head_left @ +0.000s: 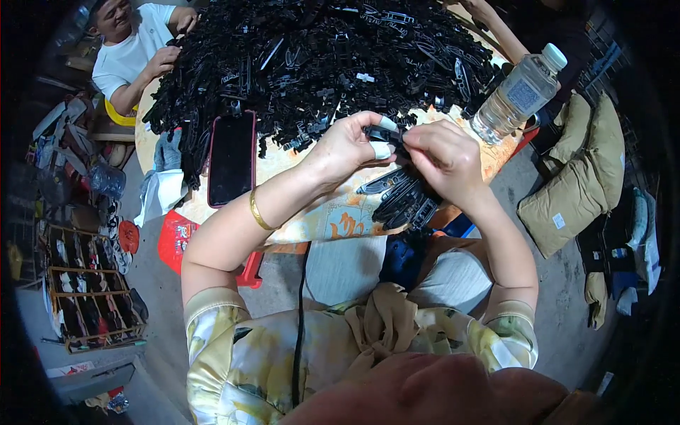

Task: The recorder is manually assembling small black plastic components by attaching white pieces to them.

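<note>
Over the near edge of the table my left hand (347, 150) pinches a small black plastic part (386, 134), white wraps on its thumb and a finger. My right hand (448, 157) meets it from the other side, fingertips pressed together on the same part. Much of that part is hidden by my fingers. Just below, a small bunch of black plastic pieces (405, 198) lies at the table's edge. Beyond my hands spreads a large heap of similar black pieces (319, 64).
A phone (232, 159) lies left of my hands, near a grey glove (168, 150). To the right stands a clear bottle (517, 99) with a pale cap. One person (138, 53) sits across at the far left; another person's arm (499, 28) reaches in at far right. Tan sacks (577, 191) rest on the floor.
</note>
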A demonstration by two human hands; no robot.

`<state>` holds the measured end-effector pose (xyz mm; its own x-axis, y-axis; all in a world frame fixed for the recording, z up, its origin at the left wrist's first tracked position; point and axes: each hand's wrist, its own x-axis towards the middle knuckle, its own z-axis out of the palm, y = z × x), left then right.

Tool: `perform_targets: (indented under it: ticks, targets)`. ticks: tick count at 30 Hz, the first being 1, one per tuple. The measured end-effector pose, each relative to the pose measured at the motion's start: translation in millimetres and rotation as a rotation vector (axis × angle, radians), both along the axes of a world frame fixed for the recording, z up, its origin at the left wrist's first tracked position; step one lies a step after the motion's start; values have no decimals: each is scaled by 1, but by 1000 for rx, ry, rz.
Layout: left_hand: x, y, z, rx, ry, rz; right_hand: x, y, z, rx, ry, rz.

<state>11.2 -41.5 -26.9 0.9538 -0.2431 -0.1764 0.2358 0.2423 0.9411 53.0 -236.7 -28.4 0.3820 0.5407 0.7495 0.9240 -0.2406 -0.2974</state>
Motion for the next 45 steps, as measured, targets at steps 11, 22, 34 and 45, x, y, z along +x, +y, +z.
perform_targets:
  ticks: [11,22,34,45]
  targets:
    - [-3,1,2,-49,-68,33,-14,7,9,-144,-272,-61]
    - [-10,-5,-1,115,-317,24,3,-2,-4,-167,834,-93]
    - [-8,-4,0,894,-684,-143,85,6,9,-480,-321,-363]
    - [12,0,-12,471,-565,330,43,30,18,-107,-37,18]
